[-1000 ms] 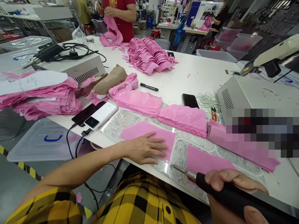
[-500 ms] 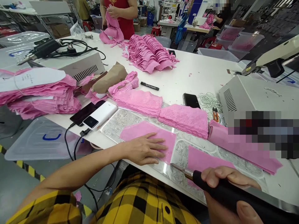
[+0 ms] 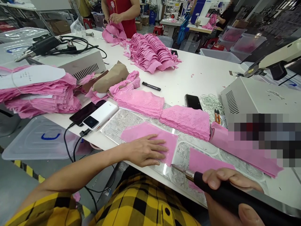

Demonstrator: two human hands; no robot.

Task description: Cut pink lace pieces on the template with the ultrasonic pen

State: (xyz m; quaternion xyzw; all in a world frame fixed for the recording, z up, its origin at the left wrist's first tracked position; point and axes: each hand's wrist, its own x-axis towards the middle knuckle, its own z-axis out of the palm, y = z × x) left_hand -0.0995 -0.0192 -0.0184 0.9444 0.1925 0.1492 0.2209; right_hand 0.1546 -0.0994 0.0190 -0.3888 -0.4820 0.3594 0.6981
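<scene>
White worktable (image 3: 181,83), set on a busy workshop floor with sewing machines at the far side, carries your work. Your pink fabric piece (image 3: 141,130) lies flat on a speckled grey board (image 3: 119,122) at the table's near edge. Your left hand (image 3: 147,150) rests palm down on its right part, fingers slightly spread, pinching nothing. Your right hand (image 3: 232,177) is closed around the handle of a black-handled tool (image 3: 221,191), fingers over the top and thumb along the near side. Its metal tip points at the fabric's lower right corner; whether it touches the cloth or stops just beside it, you cannot be told from this view.

To the right, partly behind the tool, another pink piece (image 3: 207,161) lies on the same board. Beyond your hands, 2 stacks of textured pink fabric sit end to end, the left stack (image 3: 138,102) and the right stack (image 3: 185,122), with a folded pink length (image 3: 244,153) next to them. Farther out are a black marker (image 3: 151,86), a dark phone (image 3: 193,102), tangled pale cord (image 3: 210,102) and orange-handled snips (image 3: 217,116). To your left lie a white power bank (image 3: 100,115) and a tied pink bundle (image 3: 39,100). Across the table, a co-worker in red (image 3: 123,15) handles pink fabric.
</scene>
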